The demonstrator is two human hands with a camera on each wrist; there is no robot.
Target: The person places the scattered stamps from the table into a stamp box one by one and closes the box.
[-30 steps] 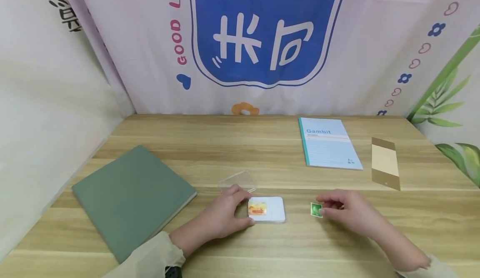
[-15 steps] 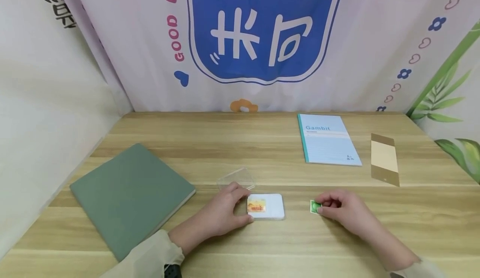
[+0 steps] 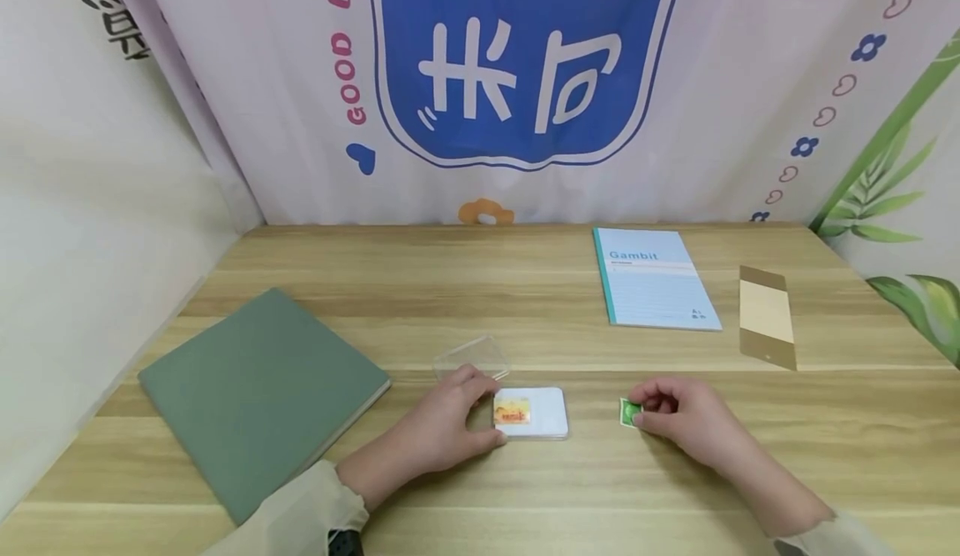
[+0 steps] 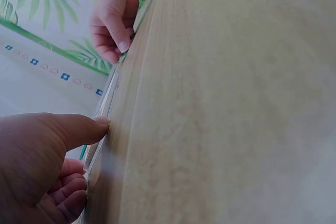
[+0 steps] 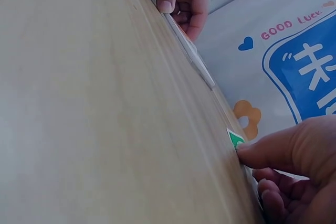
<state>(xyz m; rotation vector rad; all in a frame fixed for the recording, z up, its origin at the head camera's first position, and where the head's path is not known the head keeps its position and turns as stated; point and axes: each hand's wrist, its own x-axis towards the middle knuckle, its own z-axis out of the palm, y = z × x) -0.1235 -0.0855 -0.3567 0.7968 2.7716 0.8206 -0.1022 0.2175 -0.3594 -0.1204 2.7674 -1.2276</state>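
A small clear plastic case (image 3: pixel 550 414) lies on the table before me, with white backing inside. An orange-and-yellow stamp (image 3: pixel 512 411) shows at its left part. My left hand (image 3: pixel 447 427) holds the case by its left end, thumb at the near edge and fingers at the far edge. To the right, my right hand (image 3: pixel 686 414) pinches a small green stamp (image 3: pixel 627 413) with a white border, low at the tabletop. In the right wrist view, the thumb covers part of the green stamp (image 5: pixel 234 138). A clear lid-like plastic piece (image 3: pixel 474 357) lies behind my left hand.
A large green album-like book (image 3: pixel 266 402) lies at the left. A light-blue notebook (image 3: pixel 657 279) lies at the back right, beside a beige-and-brown card or sleeve (image 3: pixel 767 317). A printed cloth (image 3: pixel 300 106) hangs behind the wooden table (image 3: pixel 420 289).
My right thumb and fingers have shifted slightly left over the green stamp, covering more of it. My left hand and the case keep their places; the head view has shifted a little.
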